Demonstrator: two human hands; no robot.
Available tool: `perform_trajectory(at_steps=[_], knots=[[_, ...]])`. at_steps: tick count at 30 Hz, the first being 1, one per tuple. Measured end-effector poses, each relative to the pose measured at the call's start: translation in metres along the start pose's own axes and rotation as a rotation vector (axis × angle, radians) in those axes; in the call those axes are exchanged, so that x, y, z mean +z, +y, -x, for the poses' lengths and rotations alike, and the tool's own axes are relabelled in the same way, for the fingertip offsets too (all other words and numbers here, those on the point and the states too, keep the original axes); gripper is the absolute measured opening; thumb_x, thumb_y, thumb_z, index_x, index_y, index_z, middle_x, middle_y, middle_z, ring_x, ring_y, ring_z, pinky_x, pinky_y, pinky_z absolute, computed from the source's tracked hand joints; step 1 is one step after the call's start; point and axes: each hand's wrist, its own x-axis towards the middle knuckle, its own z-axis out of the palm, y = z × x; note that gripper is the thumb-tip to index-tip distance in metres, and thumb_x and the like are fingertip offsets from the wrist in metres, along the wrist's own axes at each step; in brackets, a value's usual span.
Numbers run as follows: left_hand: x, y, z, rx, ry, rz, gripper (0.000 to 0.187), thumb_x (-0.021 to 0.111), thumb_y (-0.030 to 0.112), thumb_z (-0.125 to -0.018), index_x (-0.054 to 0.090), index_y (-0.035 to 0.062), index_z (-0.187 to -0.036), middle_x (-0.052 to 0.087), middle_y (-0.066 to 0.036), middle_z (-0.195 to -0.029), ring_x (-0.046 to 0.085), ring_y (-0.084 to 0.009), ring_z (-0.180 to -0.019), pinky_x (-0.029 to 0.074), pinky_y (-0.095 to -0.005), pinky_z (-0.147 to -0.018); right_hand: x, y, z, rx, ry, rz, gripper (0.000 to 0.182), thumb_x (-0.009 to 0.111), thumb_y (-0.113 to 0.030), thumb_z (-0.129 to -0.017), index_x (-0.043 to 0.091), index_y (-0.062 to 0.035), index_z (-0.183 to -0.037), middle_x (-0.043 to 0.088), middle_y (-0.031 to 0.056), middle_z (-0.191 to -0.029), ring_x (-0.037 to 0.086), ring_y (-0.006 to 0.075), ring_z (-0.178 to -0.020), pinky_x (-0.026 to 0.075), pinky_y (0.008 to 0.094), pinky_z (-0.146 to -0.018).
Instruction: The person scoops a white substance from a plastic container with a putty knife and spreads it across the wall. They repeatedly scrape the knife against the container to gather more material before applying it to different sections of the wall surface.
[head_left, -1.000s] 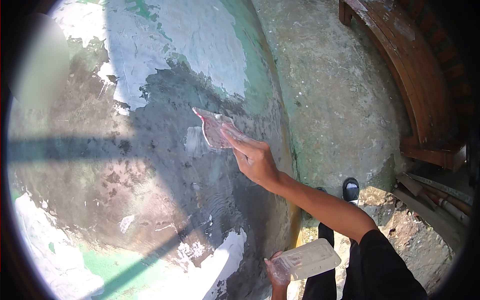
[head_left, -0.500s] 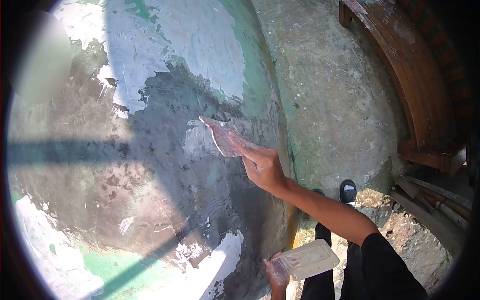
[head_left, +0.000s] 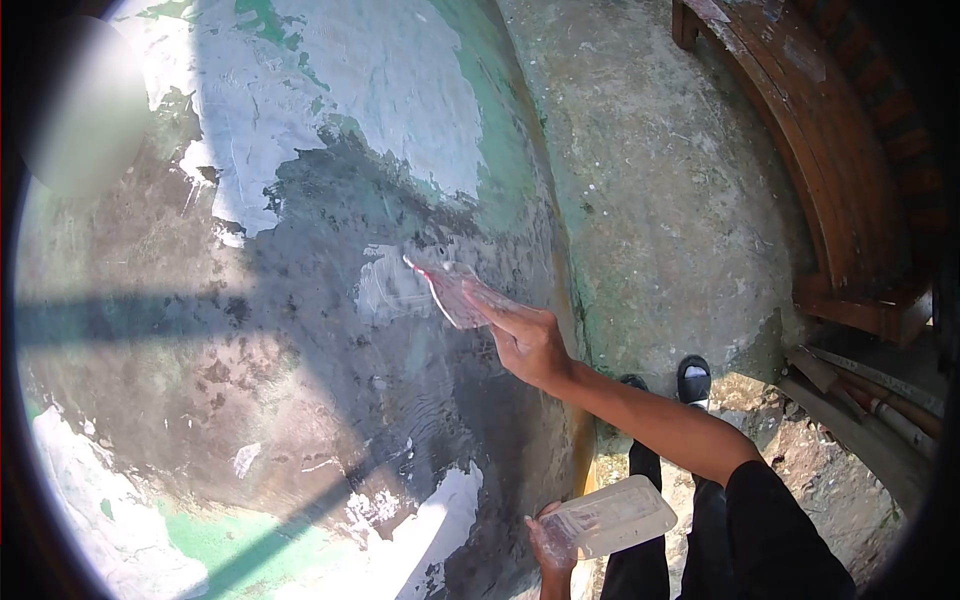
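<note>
My right hand (head_left: 530,345) is closed on a thin, flexible putty spreader (head_left: 455,298) with a reddish edge and pale smears. Its blade lies at or very close to the wall (head_left: 330,400), beside a small patch of fresh whitish filler (head_left: 385,285); contact is hard to make out. Lower down, my left hand (head_left: 553,545) grips one end of a translucent rectangular plastic container (head_left: 625,515), which has whitish residue inside. Some of the left fingers are hidden behind it.
White filler (head_left: 400,100) and green paint (head_left: 505,170) cover parts of the grey wall. Concrete floor (head_left: 660,220) runs alongside. A wooden bench (head_left: 810,130) stands at right, with boards and poles (head_left: 880,400) below it. My sandalled foot (head_left: 694,380) is near the wall base.
My right hand and the spreader have moved slightly down and right across the wall. The left hand and container stay almost in place, and the view has shifted a little.
</note>
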Motion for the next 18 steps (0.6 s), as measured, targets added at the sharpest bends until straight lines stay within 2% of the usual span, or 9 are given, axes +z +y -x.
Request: perform_trajectory(at_steps=[4, 6, 7, 8, 13, 15, 18], knots=[[-0.007, -0.004, 0.000, -0.015, -0.014, -0.014, 0.071, 0.037, 0.067, -0.092, 0.047, 0.0021, -0.120, 0.058, -0.020, -0.108, 0.062, -0.0407, -0.096, 0.053, -0.0583, -0.080, 0.025, 0.014, -0.028, 0.033, 0.009, -0.062, 0.053, 0.055, 0.014, -0.076, 0.056, -0.0001, -0.128, 0.056, 0.0199, -0.129, 0.056, 0.0328, -0.118, 0.045, 0.0389, -0.104], [-0.006, 0.000, 0.001, -0.013, -0.017, -0.021, 0.071, 0.037, 0.067, -0.091, 0.047, 0.0018, -0.119, 0.057, -0.020, -0.108, 0.061, -0.0408, -0.096, 0.052, -0.0583, -0.080, 0.042, 0.013, -0.016, -0.102, 0.012, 0.068, 0.054, 0.058, 0.011, -0.077, 0.056, -0.0032, -0.129, 0.057, 0.0184, -0.129, 0.054, 0.0346, -0.120, 0.045, 0.0408, -0.104], [-0.001, 0.003, 0.004, -0.003, 0.003, 0.008, 0.074, 0.041, 0.065, -0.091, 0.049, -0.0029, -0.118, 0.059, -0.021, -0.107, 0.062, -0.0371, -0.095, 0.052, -0.0536, -0.082, 0.044, 0.009, -0.005, -0.105, 0.010, 0.069, 0.054, 0.058, 0.011, -0.077, 0.056, -0.0032, -0.129, 0.057, 0.0184, -0.129, 0.054, 0.0346, -0.120, 0.045, 0.0408, -0.104], [0.003, 0.004, 0.005, 0.007, 0.022, 0.040, 0.076, 0.044, 0.064, -0.091, 0.051, -0.0076, -0.117, 0.060, -0.021, -0.106, 0.062, -0.0334, -0.094, 0.052, -0.0488, -0.084, 0.043, 0.003, 0.009, -0.119, -0.021, 0.078, 0.055, 0.058, 0.011, -0.076, 0.056, -0.0031, -0.129, 0.057, 0.0184, -0.128, 0.054, 0.0345, -0.121, 0.045, 0.0411, -0.104], [0.017, 0.010, 0.008, -0.019, 0.020, 0.082, 0.076, 0.045, 0.063, -0.091, 0.051, -0.0080, -0.118, 0.061, -0.021, -0.104, 0.063, -0.0335, -0.093, 0.052, -0.0486, -0.084, 0.010, -0.010, 0.031, -0.130, -0.147, 0.063, 0.055, 0.058, 0.011, -0.075, 0.056, -0.0020, -0.128, 0.058, 0.0190, -0.128, 0.054, 0.0341, -0.121, 0.043, 0.0421, -0.105], [0.017, 0.008, 0.008, -0.022, 0.028, 0.057, 0.076, 0.045, 0.063, -0.091, 0.051, -0.0080, -0.117, 0.061, -0.021, -0.103, 0.063, -0.0331, -0.094, 0.052, -0.0485, -0.084, 0.005, -0.009, 0.013, -0.131, -0.020, 0.007, 0.055, 0.059, 0.011, -0.074, 0.056, -0.0007, -0.127, 0.057, 0.0190, -0.129, 0.054, 0.0345, -0.122, 0.044, 0.0422, -0.104], [0.003, -0.004, 0.003, -0.015, 0.003, 0.076, 0.075, 0.046, 0.063, -0.091, 0.052, -0.0080, -0.116, 0.062, -0.021, -0.102, 0.063, -0.0327, -0.094, 0.053, -0.0481, -0.083, 0.020, -0.018, -0.029, -0.170, 0.022, 0.066, 0.056, 0.059, 0.011, -0.072, 0.056, 0.0004, -0.127, 0.058, 0.0191, -0.128, 0.055, 0.0342, -0.120, 0.045, 0.0422, -0.103]])
